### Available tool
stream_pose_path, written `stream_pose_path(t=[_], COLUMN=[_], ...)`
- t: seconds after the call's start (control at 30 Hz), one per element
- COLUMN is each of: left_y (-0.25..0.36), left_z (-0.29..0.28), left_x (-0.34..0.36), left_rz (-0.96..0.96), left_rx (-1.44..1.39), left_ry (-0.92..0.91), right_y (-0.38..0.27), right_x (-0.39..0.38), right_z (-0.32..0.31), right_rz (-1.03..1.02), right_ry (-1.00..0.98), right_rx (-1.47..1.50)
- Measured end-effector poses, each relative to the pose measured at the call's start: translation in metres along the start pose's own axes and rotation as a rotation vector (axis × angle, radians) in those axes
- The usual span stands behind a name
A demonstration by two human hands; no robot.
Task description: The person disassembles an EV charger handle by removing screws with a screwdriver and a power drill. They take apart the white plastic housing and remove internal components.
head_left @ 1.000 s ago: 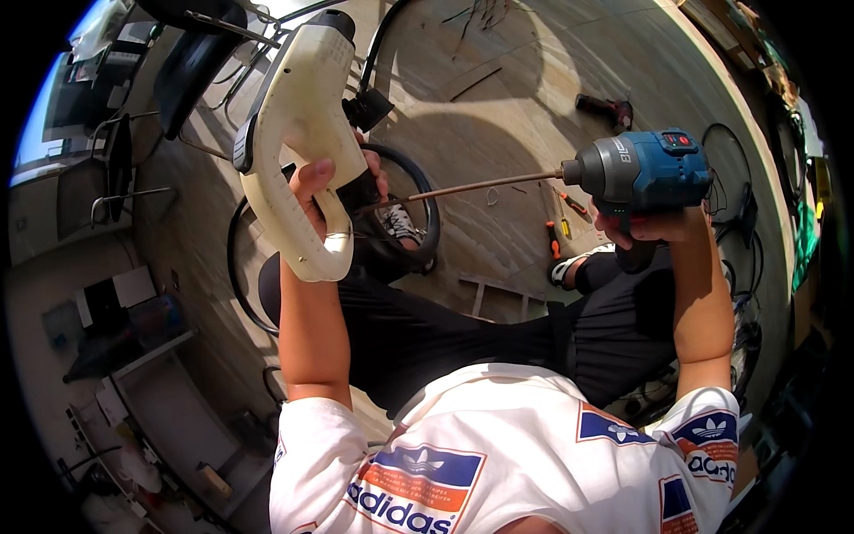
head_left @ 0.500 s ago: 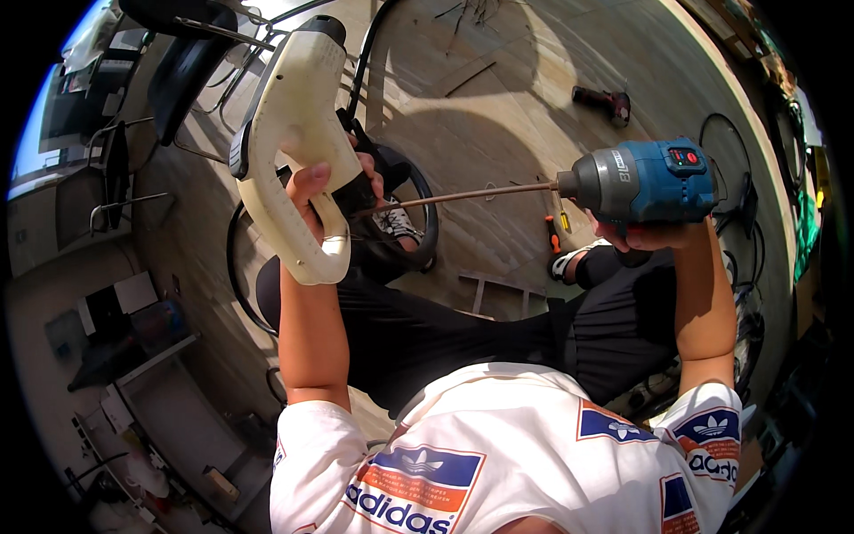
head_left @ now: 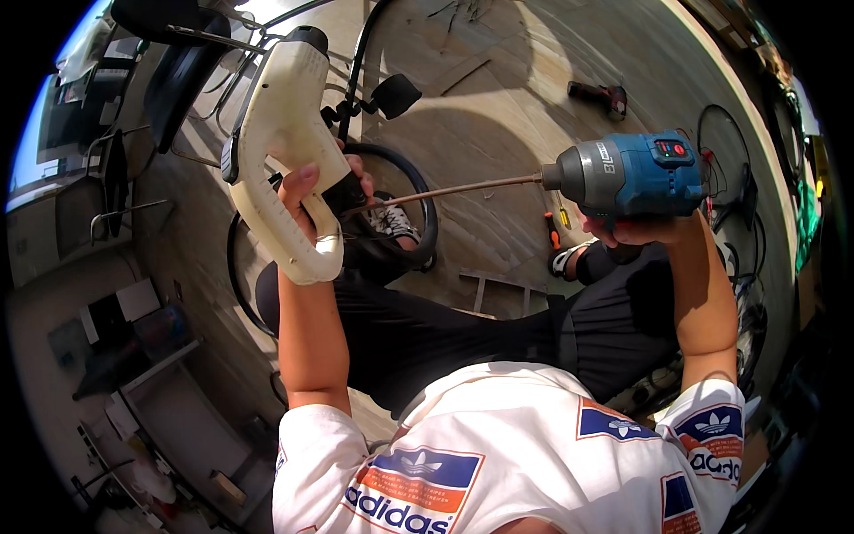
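My left hand (head_left: 298, 187) is closed around the handle of a cream plastic housing (head_left: 280, 98) with black fittings, held upright and slightly tilted. In my right hand (head_left: 609, 231) is a blue and grey cordless driver (head_left: 640, 173), pointing left. From its chuck a long copper-coloured rod (head_left: 467, 185) runs across to the lower black part of the housing, where its tip is hard to make out. Under the housing lies a black hose loop (head_left: 427, 205) around my shoe.
On the tiled floor are another drill (head_left: 598, 98), small screwdrivers (head_left: 553, 233), a metal frame (head_left: 507, 289) and loose rods (head_left: 464, 77). A black chair (head_left: 173, 80) stands at upper left, shelving (head_left: 178, 400) at lower left, and cables (head_left: 747, 222) lie along the right.
The housing and my left hand have shifted slightly left and down, exposing more of the black fitting behind. The driver and rod have moved slightly left with my right hand.
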State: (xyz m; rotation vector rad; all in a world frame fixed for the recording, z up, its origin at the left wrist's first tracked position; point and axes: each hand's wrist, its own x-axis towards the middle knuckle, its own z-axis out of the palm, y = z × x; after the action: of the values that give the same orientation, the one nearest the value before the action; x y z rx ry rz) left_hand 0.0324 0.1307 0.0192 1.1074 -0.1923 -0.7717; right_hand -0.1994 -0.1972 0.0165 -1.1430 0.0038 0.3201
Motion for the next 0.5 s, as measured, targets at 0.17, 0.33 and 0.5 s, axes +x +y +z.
stream_pose_path(t=[0.17, 0.33, 0.5], left_y=[0.002, 0.0, -0.005], left_z=[0.005, 0.008, -0.003], left_x=[-0.002, -0.001, 0.013], left_rz=[-0.007, -0.027, -0.024], left_rx=[0.016, -0.044, -0.029], left_ry=[0.006, 0.058, -0.035], right_y=[-0.005, -0.005, 0.01], right_x=[-0.001, -0.002, 0.004], right_z=[0.006, 0.0, -0.027], right_rz=[0.021, -0.02, -0.031], right_ry=[-0.004, 0.05, -0.008], right_rx=[0.044, -0.064, 0.061])
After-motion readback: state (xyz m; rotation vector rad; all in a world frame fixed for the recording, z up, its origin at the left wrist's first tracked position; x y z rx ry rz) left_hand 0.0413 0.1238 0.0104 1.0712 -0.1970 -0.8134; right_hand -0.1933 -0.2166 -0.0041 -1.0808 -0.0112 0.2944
